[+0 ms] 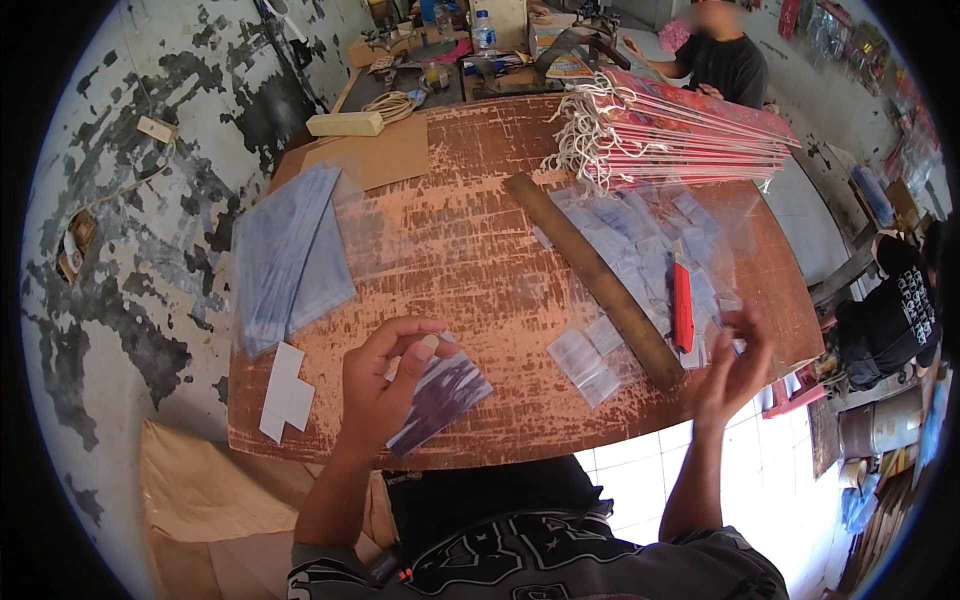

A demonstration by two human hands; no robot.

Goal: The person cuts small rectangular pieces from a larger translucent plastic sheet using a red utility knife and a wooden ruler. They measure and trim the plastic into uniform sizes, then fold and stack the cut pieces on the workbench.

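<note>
My left hand (393,380) is closed at the table's near side, thumb against fingers, on a piece of clear plastic sheet (440,402) that looks dark and streaky with reflections. Raised over the near right edge, my right hand (732,365) has its fingers loosely apart and nothing in them. Close to it lies a red box cutter (683,310) on a scatter of small clear plastic pieces (625,250). A long, brownish, worn ruler (598,275) slants across the table beside them. Between my hands lie further small clear pieces (585,367).
Bluish plastic sheets (290,255) are stacked at left, above a white angular card (287,392). Cardboard (385,155) and a wooden block (345,124) lie at the far left. Red bags with white cords (680,135) fill the far right. One person (725,60) sits beyond; another (890,310) is at right.
</note>
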